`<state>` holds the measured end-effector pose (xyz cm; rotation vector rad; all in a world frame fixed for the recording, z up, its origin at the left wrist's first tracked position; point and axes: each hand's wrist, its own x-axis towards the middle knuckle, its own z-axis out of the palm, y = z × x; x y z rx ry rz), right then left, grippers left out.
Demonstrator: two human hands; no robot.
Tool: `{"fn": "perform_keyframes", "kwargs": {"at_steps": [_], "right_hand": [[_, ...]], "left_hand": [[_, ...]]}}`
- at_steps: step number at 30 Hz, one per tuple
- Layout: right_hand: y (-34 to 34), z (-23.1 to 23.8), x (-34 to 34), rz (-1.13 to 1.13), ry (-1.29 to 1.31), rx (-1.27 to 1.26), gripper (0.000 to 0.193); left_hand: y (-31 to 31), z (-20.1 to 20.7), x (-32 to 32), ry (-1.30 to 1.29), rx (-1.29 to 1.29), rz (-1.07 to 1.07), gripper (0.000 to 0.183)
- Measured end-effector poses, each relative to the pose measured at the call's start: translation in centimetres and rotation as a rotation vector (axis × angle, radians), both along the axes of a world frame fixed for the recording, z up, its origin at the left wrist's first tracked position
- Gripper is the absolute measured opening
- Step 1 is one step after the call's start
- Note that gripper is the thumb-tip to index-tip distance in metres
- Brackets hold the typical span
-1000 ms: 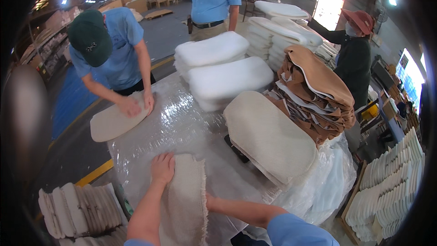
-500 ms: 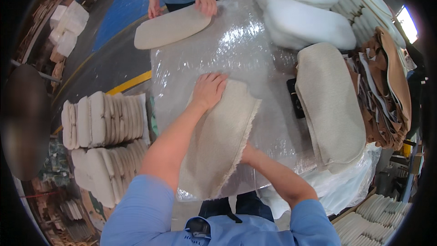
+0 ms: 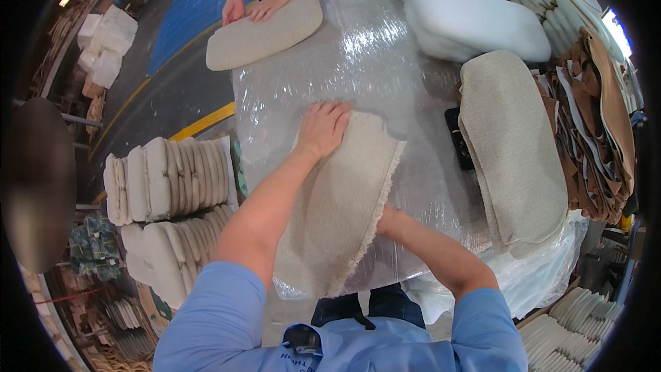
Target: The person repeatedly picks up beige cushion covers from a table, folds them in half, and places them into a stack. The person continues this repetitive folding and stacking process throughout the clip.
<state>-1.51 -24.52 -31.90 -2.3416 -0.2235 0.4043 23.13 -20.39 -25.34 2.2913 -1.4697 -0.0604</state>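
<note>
A beige fabric cushion cover (image 3: 337, 193) with a frayed right edge lies on the plastic-wrapped table (image 3: 427, 186) in front of me. My left hand (image 3: 325, 128) rests on its far end, palm down, fingers stretched out. From the right, my right hand (image 3: 390, 222) reaches beneath the frayed edge. Its fingers are hidden by the fabric, so whether they grip anything does not show. To the right, a stack of similar beige covers (image 3: 513, 145) lies partly over a dark object (image 3: 458, 139).
Across the table a co-worker's hands (image 3: 258, 10) touch a beige cushion (image 3: 265, 33). White padding pieces (image 3: 475, 17) are piled at the far right, beside brown scrap material (image 3: 592, 124). Rows of beige cushions (image 3: 172, 179) stand at the left.
The view has shifted slightly. The co-worker's hands have come closer together on the far cushion. My hands keep nearly the same places on the cover.
</note>
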Motion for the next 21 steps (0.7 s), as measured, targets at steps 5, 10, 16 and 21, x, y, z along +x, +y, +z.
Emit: {"fn": "perform_keyframes", "kwargs": {"at_steps": [5, 10, 16, 21], "right_hand": [[0.1, -2.5, -0.9, -0.002, -0.109, 0.212, 0.06], [1.3, -3.7, -2.1, -0.044, -0.189, 0.329, 0.057], [2.7, -1.7, -1.7, 0.005, -0.205, -0.042, 0.062], [4.5, 2.2, 0.4, -0.179, 0.207, 0.115, 0.066]], "left_hand": [[0.2, 0.0, 0.2, -0.024, -0.025, -0.019, 0.042], [0.4, 0.0, 0.3, -0.019, -0.032, -0.034, 0.043], [0.1, -0.5, 0.3, -0.035, -0.03, -0.038, 0.04], [-0.3, -0.4, -0.2, -0.036, -0.069, -0.035, 0.04]]}}
